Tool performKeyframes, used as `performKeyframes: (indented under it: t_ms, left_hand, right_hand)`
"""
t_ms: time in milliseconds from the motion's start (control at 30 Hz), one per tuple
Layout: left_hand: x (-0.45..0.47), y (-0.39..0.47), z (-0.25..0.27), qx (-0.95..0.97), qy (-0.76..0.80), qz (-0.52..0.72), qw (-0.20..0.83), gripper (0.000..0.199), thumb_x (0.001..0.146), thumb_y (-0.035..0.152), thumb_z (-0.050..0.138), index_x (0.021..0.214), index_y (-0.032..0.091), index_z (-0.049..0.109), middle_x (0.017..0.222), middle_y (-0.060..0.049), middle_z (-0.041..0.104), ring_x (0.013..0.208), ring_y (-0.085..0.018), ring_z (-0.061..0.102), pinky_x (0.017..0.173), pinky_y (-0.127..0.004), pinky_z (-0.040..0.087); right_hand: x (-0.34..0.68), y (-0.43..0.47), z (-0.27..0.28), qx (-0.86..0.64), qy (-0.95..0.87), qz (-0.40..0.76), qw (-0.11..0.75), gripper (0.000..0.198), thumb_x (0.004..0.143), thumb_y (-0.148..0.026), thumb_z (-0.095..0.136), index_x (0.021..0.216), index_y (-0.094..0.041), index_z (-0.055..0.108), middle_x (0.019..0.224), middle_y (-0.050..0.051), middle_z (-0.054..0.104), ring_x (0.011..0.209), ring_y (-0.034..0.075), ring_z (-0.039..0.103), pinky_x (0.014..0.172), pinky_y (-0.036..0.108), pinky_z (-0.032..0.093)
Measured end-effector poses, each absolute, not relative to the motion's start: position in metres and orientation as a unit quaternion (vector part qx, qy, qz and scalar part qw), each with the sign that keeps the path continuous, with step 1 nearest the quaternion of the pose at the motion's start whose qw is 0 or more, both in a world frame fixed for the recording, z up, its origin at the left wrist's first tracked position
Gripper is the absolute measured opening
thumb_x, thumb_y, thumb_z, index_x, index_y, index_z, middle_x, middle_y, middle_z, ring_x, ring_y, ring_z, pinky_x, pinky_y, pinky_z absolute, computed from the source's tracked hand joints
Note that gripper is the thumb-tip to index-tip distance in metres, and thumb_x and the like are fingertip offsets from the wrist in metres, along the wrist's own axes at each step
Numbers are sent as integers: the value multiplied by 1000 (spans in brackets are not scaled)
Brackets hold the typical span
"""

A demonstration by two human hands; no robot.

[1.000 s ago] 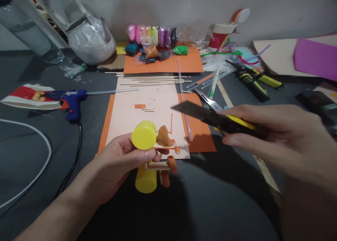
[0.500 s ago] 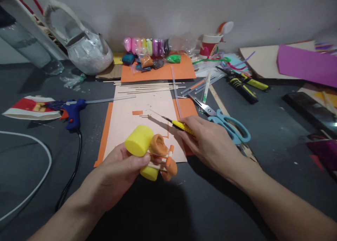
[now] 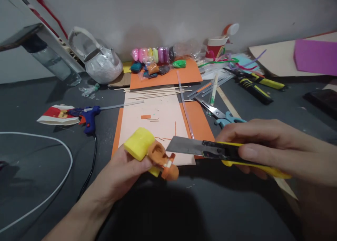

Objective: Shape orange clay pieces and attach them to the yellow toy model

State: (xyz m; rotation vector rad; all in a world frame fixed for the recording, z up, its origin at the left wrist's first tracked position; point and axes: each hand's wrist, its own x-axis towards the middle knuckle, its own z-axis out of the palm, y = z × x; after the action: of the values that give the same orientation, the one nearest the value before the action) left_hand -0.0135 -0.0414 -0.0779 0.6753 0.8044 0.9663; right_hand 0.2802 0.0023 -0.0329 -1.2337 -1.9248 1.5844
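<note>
My left hand point(image 3: 126, 172) is closed around a small clay model point(image 3: 139, 142) with yellow rounded parts, an orange-brown cupped piece and an orange ball at its right end. In my right hand point(image 3: 263, 149) is a yellow and black utility knife point(image 3: 223, 150), gripped with its blade out and pointing left. The blade tip is close to the model's orange part; whether they touch I cannot tell. Below and behind the model lies a pale paper sheet point(image 3: 158, 106) with an orange paper strip point(image 3: 145, 116) and short stick pieces on it.
A blue glue gun point(image 3: 91, 120) lies left with its black cord. Blue-handled scissors point(image 3: 226, 117) and pliers point(image 3: 255, 88) lie right. At the back stand a silver pot point(image 3: 102, 65), packets of coloured clay point(image 3: 155, 55) and a red-and-white cup point(image 3: 216, 48).
My right hand has lifted and come nearer the camera with the knife, whose blade now shows broadside. The model has tilted in my left hand. The view has shifted left.
</note>
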Motion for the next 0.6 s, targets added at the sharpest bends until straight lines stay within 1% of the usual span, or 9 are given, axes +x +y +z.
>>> performKeyframes:
  t_ms: [67,200,267,400,500,600]
  left_hand:
    - [-12,-40,-76,349,392,483,701,28,71,36,93,94,24,82,86,-4,79,80,-22,77,78,-32,61]
    - [-9,-38,-78,391,438,538,605,27,71,40,93,90,25,80,90,-3,79,81,-22,77,80,-34,60]
    - [-9,-38,-80,402,441,548,587,27,71,40,93,90,25,80,88,-3,78,80,-22,76,79,-34,59]
    - [-9,-39,-83,426,433,557,566,25,72,35,92,91,24,81,90,-3,78,82,-23,76,77,-34,59]
    - [-8,-40,-80,412,453,566,552,23,70,31,93,90,25,82,93,-2,79,81,-21,76,79,-32,59]
    - [-5,-42,-76,385,484,564,547,24,67,30,95,88,25,83,89,0,80,79,-19,76,80,-28,57]
  right_hand:
    - [284,-2,-33,-453,-673,558,174,43,88,-70,63,79,-30,75,59,2,57,42,13,49,32,23,39]
    - [290,-8,-41,-492,-671,530,164,39,89,-69,61,83,-33,73,62,3,59,46,17,54,34,28,42]
    - [288,-7,-44,-495,-680,513,171,38,89,-70,60,85,-34,73,63,3,60,47,18,54,35,29,42]
    - [281,-4,-44,-478,-710,487,172,41,90,-71,58,81,-34,70,61,3,62,48,19,56,37,30,44]
    - [283,-4,-42,-480,-731,455,168,40,94,-69,55,89,-33,73,65,3,66,50,19,60,39,29,48]
    - [288,-7,-39,-475,-754,423,168,36,97,-64,54,95,-34,74,70,3,70,51,18,62,39,28,48]
